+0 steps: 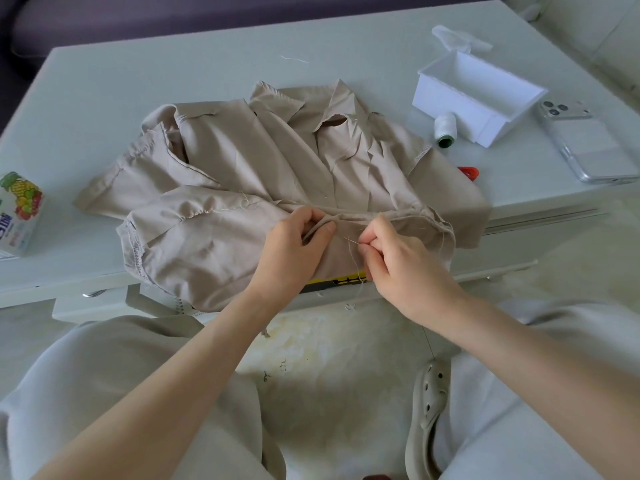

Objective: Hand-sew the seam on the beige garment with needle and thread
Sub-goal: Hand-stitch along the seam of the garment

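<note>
The beige garment [242,168] lies crumpled on the pale table [173,71], its lower part hanging over the front edge. My left hand [294,251] pinches a raised fold of the garment's seam between thumb and fingers. Just to the right, my right hand [401,268] pinches a thin needle [351,241] whose tip points left at the fold. A beige thread [356,271] trails down from that hand past the table edge.
A white open box [478,95] stands at the back right, with a white thread spool [446,129] beside it and a phone [585,143] further right. A red object [469,173] peeks out behind the garment. A printed carton [19,213] sits at the left edge.
</note>
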Available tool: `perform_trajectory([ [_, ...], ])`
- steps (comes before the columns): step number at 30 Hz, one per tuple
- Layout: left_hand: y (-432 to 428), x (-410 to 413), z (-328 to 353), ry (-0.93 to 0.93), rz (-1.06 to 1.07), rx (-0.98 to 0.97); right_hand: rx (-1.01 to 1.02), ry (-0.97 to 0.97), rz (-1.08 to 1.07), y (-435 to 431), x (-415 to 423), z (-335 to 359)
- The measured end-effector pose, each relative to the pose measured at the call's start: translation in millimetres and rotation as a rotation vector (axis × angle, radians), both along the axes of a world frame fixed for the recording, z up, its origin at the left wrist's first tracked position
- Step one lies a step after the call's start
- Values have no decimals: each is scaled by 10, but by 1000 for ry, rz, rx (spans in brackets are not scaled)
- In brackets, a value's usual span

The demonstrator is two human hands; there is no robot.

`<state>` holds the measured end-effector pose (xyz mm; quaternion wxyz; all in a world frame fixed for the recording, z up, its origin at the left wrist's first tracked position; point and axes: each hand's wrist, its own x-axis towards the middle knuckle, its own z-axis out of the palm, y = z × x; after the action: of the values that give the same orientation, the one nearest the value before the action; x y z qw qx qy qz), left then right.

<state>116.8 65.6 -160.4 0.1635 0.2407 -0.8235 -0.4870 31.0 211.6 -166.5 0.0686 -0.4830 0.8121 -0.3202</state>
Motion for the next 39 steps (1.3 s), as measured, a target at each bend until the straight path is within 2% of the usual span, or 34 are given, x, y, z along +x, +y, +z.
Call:
perform_trajectory([
  [8, 39, 14, 33, 26, -26, 1, -20, 28, -30, -41, -9, -8],
  [16, 106, 39, 86, 67, -56, 23, -71, -35, -41, -71, 39, 15],
  [23, 204, 56, 99, 71, -87, 92, -92, -207, -121, -110, 122, 30],
  [32, 216, 61, 107, 98, 13, 98, -214, -456, -156, -146, 197, 85],
  [39, 150, 57, 70, 60, 68, 205, -186, -388, -34, -144, 199, 28],
])
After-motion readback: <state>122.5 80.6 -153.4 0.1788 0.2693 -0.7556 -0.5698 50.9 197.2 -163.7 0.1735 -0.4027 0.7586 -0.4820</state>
